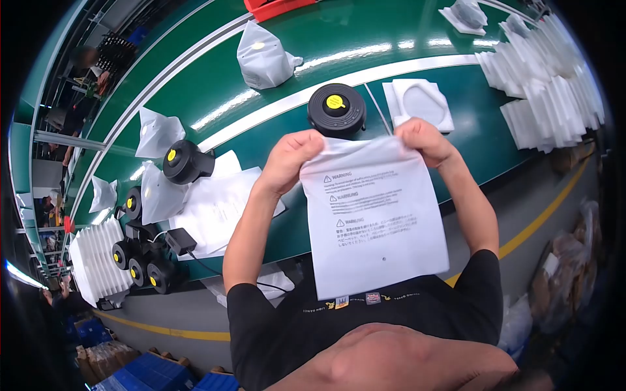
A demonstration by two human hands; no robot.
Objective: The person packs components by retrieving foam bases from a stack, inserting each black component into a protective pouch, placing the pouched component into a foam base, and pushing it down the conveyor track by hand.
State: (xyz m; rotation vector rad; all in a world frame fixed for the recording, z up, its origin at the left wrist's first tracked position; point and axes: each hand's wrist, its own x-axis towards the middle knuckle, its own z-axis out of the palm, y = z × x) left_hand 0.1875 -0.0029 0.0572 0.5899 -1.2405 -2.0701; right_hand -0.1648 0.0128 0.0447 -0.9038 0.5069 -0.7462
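A white plastic bag [378, 228] with printed warnings hangs in front of my chest. My left hand [297, 156] grips its upper left corner, and my right hand [427, 142] grips the upper right corner. Just beyond the bag's top edge, a round black device [336, 109] with a yellow sticker sits on the green bench [479, 120]. To its right lies a white foam piece [418, 105] with a rounded outline, close to my right hand.
Several black devices [161, 275], a black adapter [180, 241] with a cable and white sheets [218, 212] lie at left. Wrapped units [266, 57] stand on the far green surface. White packing pieces [548, 85] are stacked at right, and a red bin [277, 8] at the top.
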